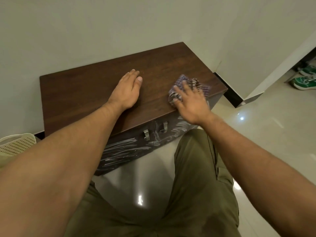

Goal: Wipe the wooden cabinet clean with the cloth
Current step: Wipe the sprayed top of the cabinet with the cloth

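Cloth point(195, 82) half hidden under blurred, spread right hand point(191, 103); left hand point(127, 90) flat on cabinet point(77, 93).

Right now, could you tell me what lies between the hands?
Only bare cabinet top separates the left hand from the right hand on the cloth, head view.

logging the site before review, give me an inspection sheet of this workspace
surface: cabinet top, dark wood, against the wall
job's things: checked cloth bunched near the top's right front edge
clutter: nothing seen
grippers: left hand flat on the top, fingers straight; right hand pressing the cloth, fingers spread, blurred
cables: thin dark line down the trouser leg, cord or seam unclear
surroundings: white scribbles on the doors; basket at left; green shoes far right; glossy floor
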